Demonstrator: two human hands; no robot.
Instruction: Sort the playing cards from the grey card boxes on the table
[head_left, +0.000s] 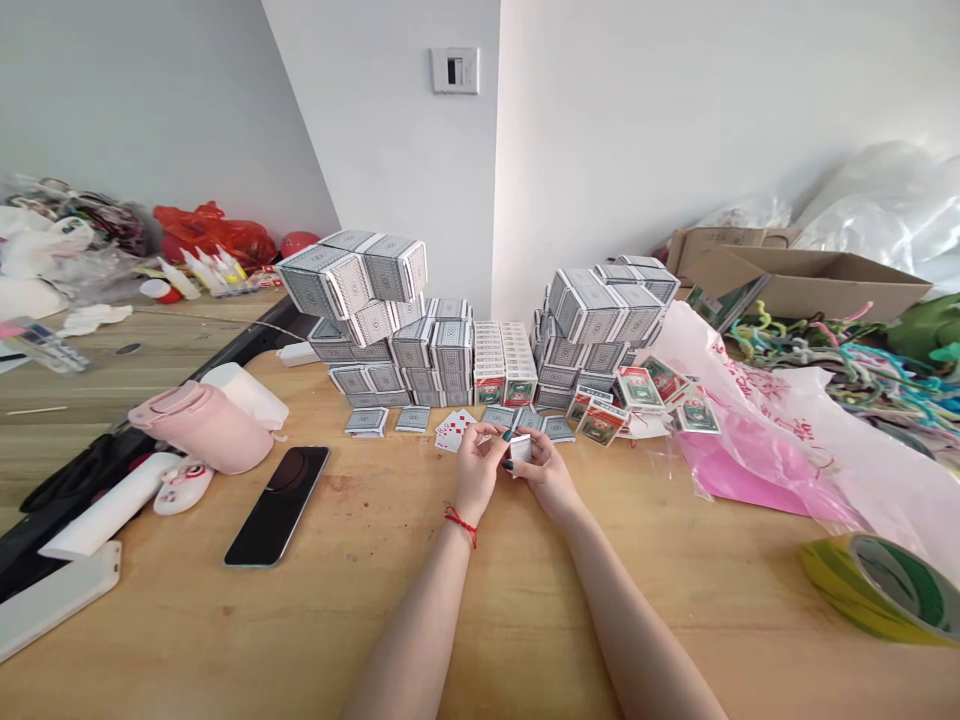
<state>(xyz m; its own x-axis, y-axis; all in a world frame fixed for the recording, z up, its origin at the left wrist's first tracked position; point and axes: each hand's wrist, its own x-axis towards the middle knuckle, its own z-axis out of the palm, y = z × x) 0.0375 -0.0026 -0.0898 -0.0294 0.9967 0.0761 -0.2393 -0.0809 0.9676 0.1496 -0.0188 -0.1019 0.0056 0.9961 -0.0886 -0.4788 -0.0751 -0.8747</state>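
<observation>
Both hands meet over the middle of the table. My left hand [480, 465], with a red string bracelet at the wrist, is closed, its finger and thumb pinched at the left edge of a small folded playing card [519, 452]. From the other side my right hand [551, 475] grips the same card. Loose folded cards [497, 415] lie just beyond the fingers, partly hidden. Face-up playing cards [452, 430] with red diamonds lie beside my left hand. Behind stand a left stack of folded-card blocks [375, 350] and a right stack [592, 320].
Card boxes stand in two rows [504, 350] between the stacks; more boxes [637, 390] lie at right. A black phone [277, 507], a pink cup-like container [206, 425] and a white mouse [182, 487] are left. Yellow tape [832, 580], pink plastic [750, 470] and a cardboard box [810, 285] are right.
</observation>
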